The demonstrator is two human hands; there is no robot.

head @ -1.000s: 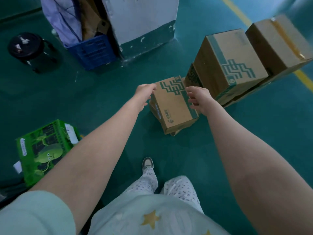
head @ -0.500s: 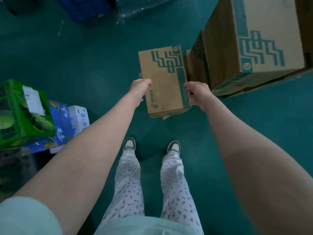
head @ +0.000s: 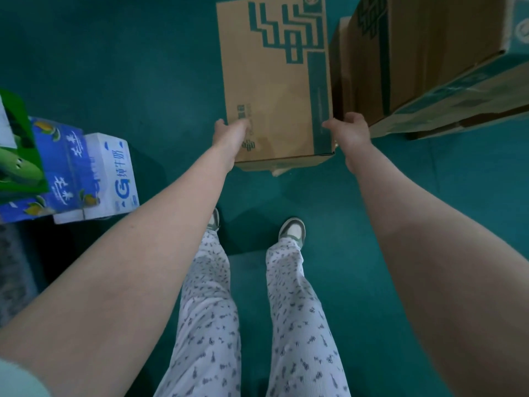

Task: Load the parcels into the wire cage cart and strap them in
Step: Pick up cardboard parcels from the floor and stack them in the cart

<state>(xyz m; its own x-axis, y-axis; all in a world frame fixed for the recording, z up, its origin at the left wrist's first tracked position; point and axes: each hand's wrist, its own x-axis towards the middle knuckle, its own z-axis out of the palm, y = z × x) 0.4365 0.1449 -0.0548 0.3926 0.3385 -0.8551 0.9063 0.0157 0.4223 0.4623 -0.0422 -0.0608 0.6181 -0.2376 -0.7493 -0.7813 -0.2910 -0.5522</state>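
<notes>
The left hand (head: pixel 230 133) clamps the near left edge of the cardboard parcel (head: pixel 274 81). Its thumb side lies on the top face, and the rest of its fingers are hidden behind the box wall. The right hand (head: pixel 350 130) grips the opposite near corner, thumb pointing in over the green printed band and fingers curled down the side, where their tips are out of sight. The parcel sits between the two hands and stretches away from them. Its far end is cut off by the top of the view, and I cannot tell whether its underside is clear of the green floor (head: pixel 143 67).

Just beyond the right hand stand larger cardboard boxes (head: pixel 429 67), close beside the parcel and cropped at the top and right edges. Well out from the left hand are a white milk carton (head: pixel 111 173), a blue carton (head: pixel 57 167) leaning on it and a green box (head: pixel 17 156) half out of frame. Below the hands are patterned trousers (head: pixel 206 310) and two shoes (head: pixel 292 230), the left one partly hidden by the forearm.
</notes>
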